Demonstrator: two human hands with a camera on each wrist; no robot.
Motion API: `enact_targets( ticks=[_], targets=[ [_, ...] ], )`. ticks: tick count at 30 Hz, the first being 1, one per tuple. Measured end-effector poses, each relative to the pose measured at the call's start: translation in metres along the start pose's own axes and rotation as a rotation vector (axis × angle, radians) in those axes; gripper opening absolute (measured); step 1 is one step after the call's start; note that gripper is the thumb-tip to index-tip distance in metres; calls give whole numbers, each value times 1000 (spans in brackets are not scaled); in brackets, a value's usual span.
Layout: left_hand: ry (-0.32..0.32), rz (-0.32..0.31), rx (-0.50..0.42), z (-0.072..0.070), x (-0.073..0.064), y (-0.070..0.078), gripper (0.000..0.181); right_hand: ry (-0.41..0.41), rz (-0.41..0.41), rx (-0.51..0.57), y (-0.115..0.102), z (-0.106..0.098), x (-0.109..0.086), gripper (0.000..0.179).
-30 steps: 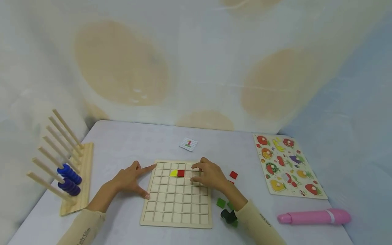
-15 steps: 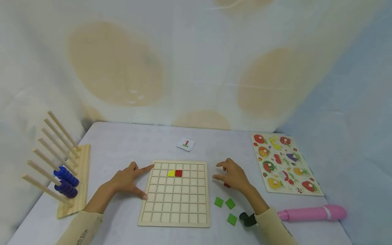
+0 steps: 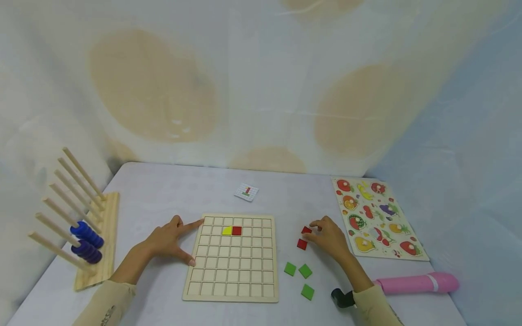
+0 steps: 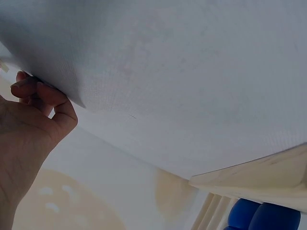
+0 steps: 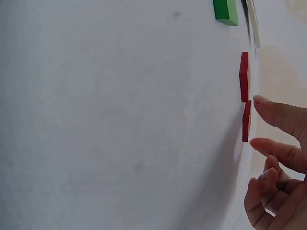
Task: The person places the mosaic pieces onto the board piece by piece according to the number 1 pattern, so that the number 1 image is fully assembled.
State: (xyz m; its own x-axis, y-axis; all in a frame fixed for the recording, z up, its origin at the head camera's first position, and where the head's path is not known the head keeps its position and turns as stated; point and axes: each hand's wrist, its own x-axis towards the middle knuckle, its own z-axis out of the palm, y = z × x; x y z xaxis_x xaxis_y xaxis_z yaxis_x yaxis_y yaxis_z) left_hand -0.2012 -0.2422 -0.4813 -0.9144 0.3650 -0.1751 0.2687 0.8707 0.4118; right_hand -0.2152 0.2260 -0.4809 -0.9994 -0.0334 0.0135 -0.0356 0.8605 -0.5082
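A square wooden grid board [image 3: 234, 263] lies mid-table, with a yellow piece [image 3: 227, 231] and a red tile [image 3: 237, 231] side by side near its top. My left hand [image 3: 165, 240] rests at the board's left edge, thumb and index finger spread along it, other fingers curled. Right of the board, my right hand [image 3: 330, 237] has its thumb and index finger apart around a loose red tile [image 3: 306, 230]. In the right wrist view a gap shows between the fingertips and that red tile [image 5: 246, 121]. Another red tile [image 3: 302, 244] lies corner-close to it.
Several green tiles [image 3: 305, 270] lie below the red ones. A small pattern card [image 3: 246, 192] is behind the board. At left stands a peg abacus [image 3: 108, 244] with blue rings; at right are a fruit puzzle [image 3: 379, 217], a pink tube [image 3: 416, 284] and a black object [image 3: 342, 299] by the right sleeve.
From over the board's upper right, my right hand has moved right to the loose red tiles, coming down around one. My left hand stays at the board's edge.
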Motion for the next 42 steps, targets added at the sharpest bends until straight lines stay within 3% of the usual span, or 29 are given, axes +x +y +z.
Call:
enact_targets(
  ticks=[11, 24, 30, 37, 42],
  targets=[
    [11, -1, -9, 2, 0, -4, 118, 27, -52, -63, 4, 3, 1, 30],
    [14, -1, 4, 5, 3, -7, 119, 55, -57, -50, -3, 5, -3, 27],
    [17, 3, 2, 3, 2, -5, 118, 44, -91, 0, -29, 8, -5, 23],
    [18, 12, -3, 2, 1, -3, 117, 17, -244, 50, -64, 17, -5, 19],
    [14, 8, -6, 2, 1, -2, 117, -52, -342, 42, -91, 27, -4, 20]
  ],
)
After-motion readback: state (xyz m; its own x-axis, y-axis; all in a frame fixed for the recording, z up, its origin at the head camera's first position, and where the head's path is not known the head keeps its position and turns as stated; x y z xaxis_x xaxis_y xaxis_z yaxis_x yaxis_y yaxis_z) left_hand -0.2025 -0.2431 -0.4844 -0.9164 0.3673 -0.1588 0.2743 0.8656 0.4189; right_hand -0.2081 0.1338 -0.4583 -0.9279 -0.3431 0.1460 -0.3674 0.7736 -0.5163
